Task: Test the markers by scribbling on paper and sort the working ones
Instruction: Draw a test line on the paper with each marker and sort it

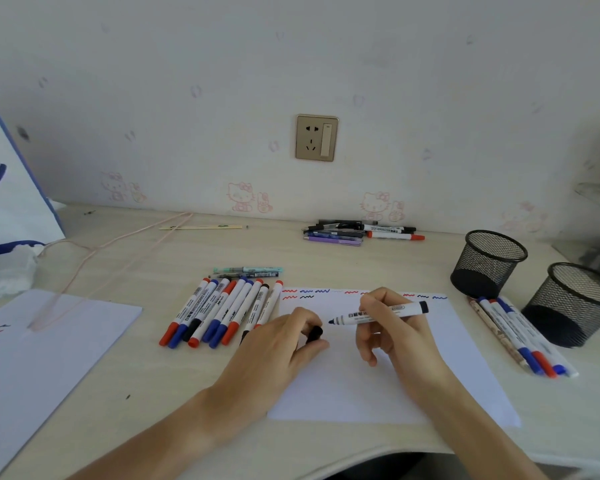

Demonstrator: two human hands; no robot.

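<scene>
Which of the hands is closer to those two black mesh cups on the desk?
The right hand. It holds an uncapped marker over the paper, with the mesh cups off to its right. The left hand, holding the black cap, sits farther left, beside the row of markers.

A sheet of paper point(378, 382) lies centre frame on the table point(174, 427); a row of markers point(219, 311) lies left of it, two mesh cups point(487, 263) at right.

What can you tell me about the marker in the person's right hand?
The marker has a white barrel with dark printed lettering, a black rear end and a dark pointed tip. Its cap is off. The right hand holds it nearly level above the paper, tip pointing left toward the black cap in the left hand.
</scene>
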